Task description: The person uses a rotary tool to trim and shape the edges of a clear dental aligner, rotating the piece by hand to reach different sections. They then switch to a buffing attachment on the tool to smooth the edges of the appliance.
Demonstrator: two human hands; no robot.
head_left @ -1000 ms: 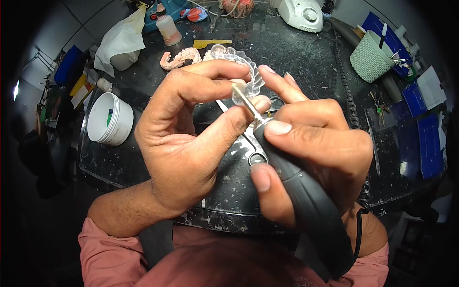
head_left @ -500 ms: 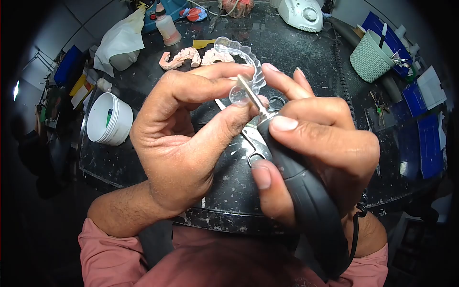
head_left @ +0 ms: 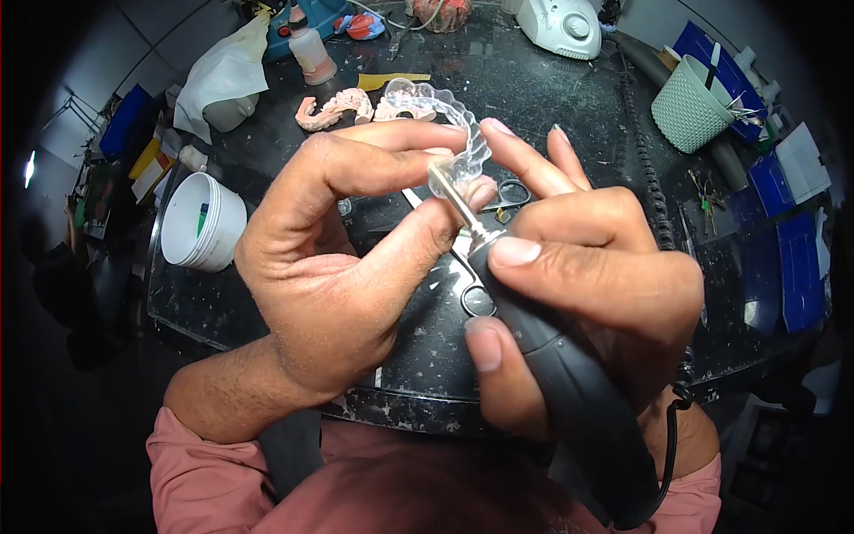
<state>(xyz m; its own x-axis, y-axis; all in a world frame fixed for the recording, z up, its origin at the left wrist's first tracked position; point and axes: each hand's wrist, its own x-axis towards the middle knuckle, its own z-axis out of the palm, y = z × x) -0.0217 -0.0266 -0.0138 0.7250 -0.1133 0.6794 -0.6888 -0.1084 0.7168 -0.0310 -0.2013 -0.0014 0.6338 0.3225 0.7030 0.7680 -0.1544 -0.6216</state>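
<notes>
Between the thumb and fingers of my left hand (head_left: 334,245) is pinched a clear dental aligner (head_left: 474,141), arch-shaped with tooth contours. My right hand (head_left: 605,258) wraps round a black rotary handpiece (head_left: 560,356) with a coiled cord. Its pale, slim bit (head_left: 455,194) lies against or just in front of the aligner's near end; contact is hard to make out. My right index and middle fingertips reach close to the aligner's right side. Below the hands, a pair of scissors (head_left: 479,301) lies on the black table, partly covered.
Pink dental models (head_left: 336,109) sit behind my hands on the black table (head_left: 427,378). A white tub (head_left: 200,222) stands at left, a bottle (head_left: 311,55) at the back. At right are a green woven basket (head_left: 689,107) and a white control box (head_left: 560,28).
The aligner has turned slightly, its far end swinging left and lower. The handpiece and my right hand have shifted a little left; more of the scissors shows.
</notes>
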